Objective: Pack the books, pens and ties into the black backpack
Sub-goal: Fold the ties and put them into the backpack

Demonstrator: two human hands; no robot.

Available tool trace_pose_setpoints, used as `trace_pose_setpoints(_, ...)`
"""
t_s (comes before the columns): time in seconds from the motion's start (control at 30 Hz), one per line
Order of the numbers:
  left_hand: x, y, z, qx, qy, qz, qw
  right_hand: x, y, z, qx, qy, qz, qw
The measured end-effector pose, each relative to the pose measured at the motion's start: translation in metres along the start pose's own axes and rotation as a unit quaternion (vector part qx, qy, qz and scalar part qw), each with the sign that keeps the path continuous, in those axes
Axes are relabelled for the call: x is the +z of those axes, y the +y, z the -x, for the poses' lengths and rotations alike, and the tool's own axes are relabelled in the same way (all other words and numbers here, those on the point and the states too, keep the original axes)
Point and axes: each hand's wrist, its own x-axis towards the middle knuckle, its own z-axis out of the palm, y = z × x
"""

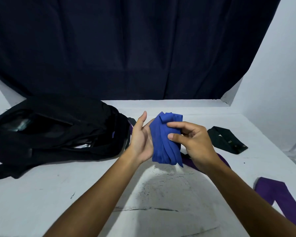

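Observation:
A folded blue tie [166, 146] is held above the white table [50, 194], between both hands. My left hand [141, 137] lies flat under it, palm up, fingers straight and thumb raised. My right hand [190, 139] pinches the tie from the right with thumb and curled fingers. The black backpack [55, 134] lies on its side at the left, its mouth open toward the hands, with something dark inside. A purple tie [278, 195] trails along the table under my right forearm to the right edge. A folded black tie [227, 141] lies at the right.
A dark curtain [126, 48] hangs behind the table. White walls [284, 82] close in at the right. A backpack strap [5, 170] trails off the left front. A bit of purple cloth [131, 129] shows beside the backpack's mouth.

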Motion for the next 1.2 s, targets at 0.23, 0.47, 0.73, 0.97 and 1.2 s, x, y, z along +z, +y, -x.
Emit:
trace_pose_setpoints(0.23, 0.000, -0.003, 0.012, 0.039, -0.116, -0.069, 0.990, 0.006, 0.005, -0.010, 0.002, 0.005, 0.019, 1.000)
trace_pose_setpoints(0.47, -0.005, -0.006, 0.016, 0.053, -0.079, -0.144, 0.985, 0.010, 0.017, -0.012, -0.004, 0.018, 0.087, 0.996)
trace_pose_setpoints(0.73, -0.010, -0.005, 0.018, 0.057, -0.067, -0.153, 0.984, 0.003, 0.008, -0.012, 0.153, -0.074, -0.069, 0.983)
trace_pose_setpoints(0.97, -0.016, -0.002, 0.028, 0.075, -0.053, -0.176, 0.980, 0.011, 0.017, -0.018, 0.159, -0.108, -0.058, 0.980)
trace_pose_setpoints(1.2, -0.032, 0.016, 0.051, 0.102, -0.005, -0.227, 0.969, 0.044, 0.028, -0.024, 0.123, -0.142, -0.016, 0.982)
